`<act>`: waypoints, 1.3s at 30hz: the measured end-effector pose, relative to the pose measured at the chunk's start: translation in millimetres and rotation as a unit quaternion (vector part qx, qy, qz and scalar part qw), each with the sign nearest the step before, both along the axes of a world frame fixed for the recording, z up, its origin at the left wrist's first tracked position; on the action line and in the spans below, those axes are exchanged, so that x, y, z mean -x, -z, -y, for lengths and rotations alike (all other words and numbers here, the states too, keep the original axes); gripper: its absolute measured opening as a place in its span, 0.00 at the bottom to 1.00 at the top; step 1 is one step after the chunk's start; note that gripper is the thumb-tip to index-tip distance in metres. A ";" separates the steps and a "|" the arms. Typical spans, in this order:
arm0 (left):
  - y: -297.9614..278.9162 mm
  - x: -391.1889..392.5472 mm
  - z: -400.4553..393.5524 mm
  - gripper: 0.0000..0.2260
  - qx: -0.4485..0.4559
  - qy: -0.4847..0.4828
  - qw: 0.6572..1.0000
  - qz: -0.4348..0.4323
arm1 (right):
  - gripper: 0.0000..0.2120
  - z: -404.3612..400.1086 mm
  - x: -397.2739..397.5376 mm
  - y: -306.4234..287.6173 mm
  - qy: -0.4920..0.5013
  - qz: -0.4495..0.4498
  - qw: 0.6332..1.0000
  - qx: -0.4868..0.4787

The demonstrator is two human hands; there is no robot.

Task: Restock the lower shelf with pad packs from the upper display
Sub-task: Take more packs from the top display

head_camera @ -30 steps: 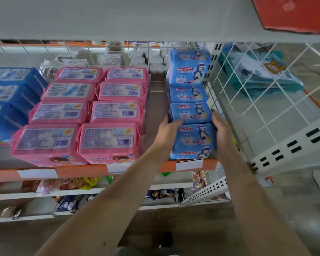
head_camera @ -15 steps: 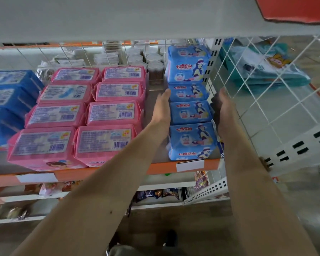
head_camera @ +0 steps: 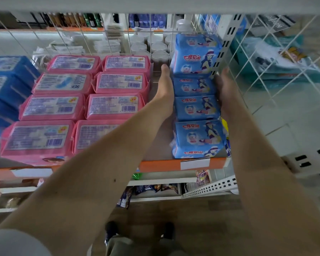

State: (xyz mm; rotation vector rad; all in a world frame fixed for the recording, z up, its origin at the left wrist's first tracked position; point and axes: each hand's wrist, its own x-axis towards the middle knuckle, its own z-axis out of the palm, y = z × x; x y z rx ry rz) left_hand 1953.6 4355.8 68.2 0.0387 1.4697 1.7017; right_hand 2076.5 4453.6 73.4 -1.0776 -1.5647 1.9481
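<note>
Both arms reaching into shelf (head_camera: 159, 166) with orange front edge. Left hand (head_camera: 165, 87) flat, fingers straight, palm against left side of row of light blue pad packs (head_camera: 196, 108), fingertips up by the rearmost, taller pack (head_camera: 196, 54). Right hand (head_camera: 223, 87) mirrored on right side of same row, fingers extended, squeezed between packs and white slotted upright (head_camera: 222, 50); not curled around anything, no pinch seen. Row of blue packs sandwiched between the two palms, roughly at second and third pack from front; front pack (head_camera: 198, 139) sitting at shelf edge, nearer than both hands, beside the forearms. All blue packs resting on shelf, none lifted. Left of left hand: bare strip of shelf, then two columns of pink packs (head_camera: 116, 106), barcode labels up. Darker blue packs (head_camera: 6, 84) far left. White wire grid (head_camera: 277, 58) on right side, teal bagged goods (head_camera: 277, 58) behind it. Snack packets (head_camera: 151, 188) on shelf below. Shoes (head_camera: 111, 230) on wooden floor at bottom.
</note>
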 end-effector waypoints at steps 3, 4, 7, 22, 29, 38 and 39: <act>-7.7 12.2 -8.1 0.26 -0.003 0.009 1.000 -0.017 | 0.26 -4.4 12.3 -16.3 0.018 -0.014 0.999 -0.030; -10.2 15.3 -10.4 0.27 0.004 0.012 1.000 -0.029 | 0.26 -10.0 17.0 -17.1 0.010 -0.012 0.999 -0.034; -6.9 22.8 -15.7 0.30 0.008 0.026 0.999 -0.038 | 0.26 -21.0 28.4 -14.0 0.011 -0.028 0.999 -0.016; -10.3 11.2 3.9 0.34 0.069 0.096 0.958 -0.263 | 0.27 4.0 17.6 -27.2 0.043 0.052 0.982 -0.177; -26.3 -15.6 78.0 0.25 0.081 0.085 0.795 -0.595 | 0.34 67.8 -12.5 -14.1 -0.106 0.096 0.851 -0.505; -31.1 -51.8 197.0 0.28 0.175 0.084 0.702 -0.686 | 0.36 142.5 -39.4 -29.5 -0.191 0.054 0.820 -0.538; -31.3 -53.5 209.1 0.28 0.184 0.085 0.685 -0.700 | 0.36 149.7 -40.6 -30.2 -0.194 0.054 0.812 -0.547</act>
